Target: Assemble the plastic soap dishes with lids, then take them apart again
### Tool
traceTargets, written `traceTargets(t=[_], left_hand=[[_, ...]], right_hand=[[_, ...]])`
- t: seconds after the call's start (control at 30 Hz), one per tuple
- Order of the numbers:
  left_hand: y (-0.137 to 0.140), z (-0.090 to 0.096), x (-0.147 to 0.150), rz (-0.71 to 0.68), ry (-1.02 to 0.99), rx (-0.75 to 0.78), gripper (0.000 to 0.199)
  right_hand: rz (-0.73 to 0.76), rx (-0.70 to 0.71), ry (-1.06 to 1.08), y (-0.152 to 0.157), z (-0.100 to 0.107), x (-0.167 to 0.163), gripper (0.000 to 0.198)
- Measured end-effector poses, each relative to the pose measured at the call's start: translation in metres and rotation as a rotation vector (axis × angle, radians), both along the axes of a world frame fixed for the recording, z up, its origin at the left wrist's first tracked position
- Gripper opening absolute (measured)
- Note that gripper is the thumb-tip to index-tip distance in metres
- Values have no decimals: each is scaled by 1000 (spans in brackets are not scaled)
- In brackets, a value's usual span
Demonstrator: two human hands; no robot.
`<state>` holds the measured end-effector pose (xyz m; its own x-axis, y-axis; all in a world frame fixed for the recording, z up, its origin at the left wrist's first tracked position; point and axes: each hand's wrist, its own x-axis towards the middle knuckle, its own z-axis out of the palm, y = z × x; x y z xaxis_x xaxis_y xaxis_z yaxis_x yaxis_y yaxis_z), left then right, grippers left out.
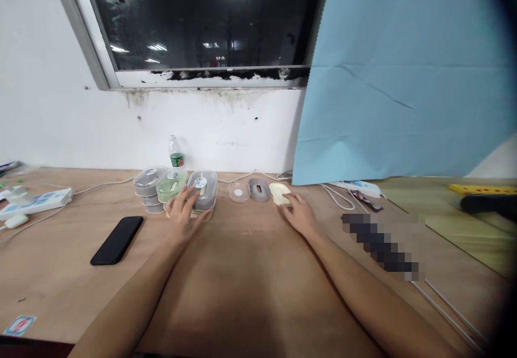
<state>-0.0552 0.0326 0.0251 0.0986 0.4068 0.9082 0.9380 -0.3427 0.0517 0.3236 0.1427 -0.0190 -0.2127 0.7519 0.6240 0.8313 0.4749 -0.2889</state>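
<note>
My left hand (183,215) rests with spread fingers at the front left of a grey plastic box with a clear lid and a round white sticker (208,190). A green lidded box (165,187) stands just left of it, beside a stack of grey boxes (146,183). My right hand (299,213) has its fingers apart, touching the right edge of a flat cream-coloured piece (278,192). Left of that piece are a grey oval part with a slot (266,190) and a clear lid with a white round spot (239,192).
A black phone (117,240) lies on the wooden table (242,282) at left. Behind the boxes stands a plastic bottle (174,154). Power strips lie at left (44,202) and right (359,188), with white cables. A blue cloth (388,89) hangs at right. A blurred-out dark object (379,245) lies below it.
</note>
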Motion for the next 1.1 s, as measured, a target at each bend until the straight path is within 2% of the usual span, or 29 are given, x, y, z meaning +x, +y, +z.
traceTargets(t=[0.13,0.27,0.37,0.5,0.7,0.83,1.0,1.1], left_hand=[[-11,-1,20,-177,64,15,58],[-18,-6,47,-453,240,-185,56],[-16,-13,59,-556,334,-325,54],[-14,-20,64,-578,291,-440,59],[-14,-23,63,-494,166,-640,83],[-12,-24,61,-503,72,-784,79],[-17,-17,59,-603,-161,-756,70],[-18,-14,61,-604,-326,-659,66]], right_hand=[[199,18,37,-28,17,-23,36],[352,-86,48,-50,23,-43,40],[431,-169,33,-56,22,-50,43],[520,-219,-6,-58,21,-55,46],[603,-223,-40,-59,25,-57,52],[606,-209,-47,-59,24,-56,63],[577,-171,-19,-62,21,-56,64],[508,-73,63,-65,22,-59,64]])
